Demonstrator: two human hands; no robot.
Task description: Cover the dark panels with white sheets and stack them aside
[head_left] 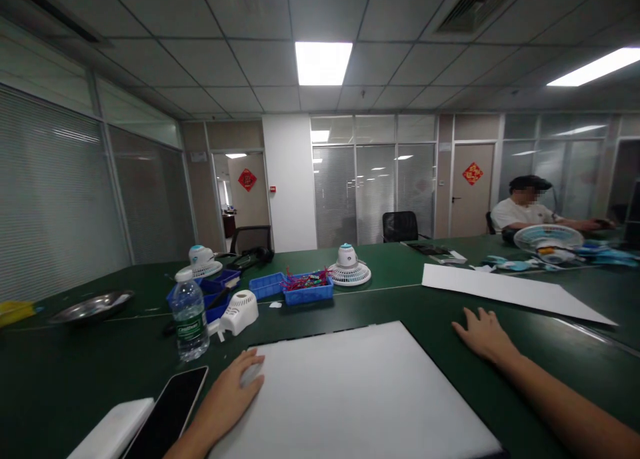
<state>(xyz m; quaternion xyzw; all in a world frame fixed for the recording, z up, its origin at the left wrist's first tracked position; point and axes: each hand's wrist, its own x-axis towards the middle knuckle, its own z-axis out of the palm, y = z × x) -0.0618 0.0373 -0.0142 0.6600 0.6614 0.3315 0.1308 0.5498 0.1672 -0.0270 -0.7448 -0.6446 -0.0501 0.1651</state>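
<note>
A large white board with a dark edge (350, 392) lies flat on the green table in front of me. My left hand (235, 386) rests at its left edge, fingers spread and partly over its surface, holding nothing. To the right of the board, my right hand (483, 336) lies on the bare table with its fingers apart. Just beyond that hand is a second white sheet (510, 291). Beside my left forearm lie a dark-screened phone (167, 412) and a white slab-like object (113, 429).
A water bottle (189, 319) stands left of the board, near a white plastic housing (241, 312). Blue bins (309, 295), one with colored wires, and a small fan part (349, 269) sit farther back. A metal dish (93, 307) is left; a person (525, 209) sits far right.
</note>
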